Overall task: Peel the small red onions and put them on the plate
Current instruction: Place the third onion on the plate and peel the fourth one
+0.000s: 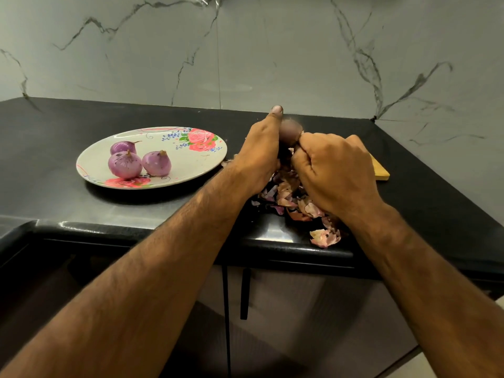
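A small red onion (pixel 289 132), blurred, is held above the black counter between both hands. My left hand (pixel 260 151) grips it from the left with the thumb pointing up. My right hand (pixel 335 170) is curled and pinches at the onion's right side. Most of the onion is hidden by the fingers. Three peeled purple onions (pixel 125 163) lie together on the left half of a white flowered plate (pixel 191 156), which sits on the counter left of my hands.
A heap of pink and brown onion skins (pixel 291 197) lies under my hands and runs to the counter's front edge. A wooden board corner (pixel 380 170) shows behind my right hand. A marble wall backs the counter; dark cabinet doors are below.
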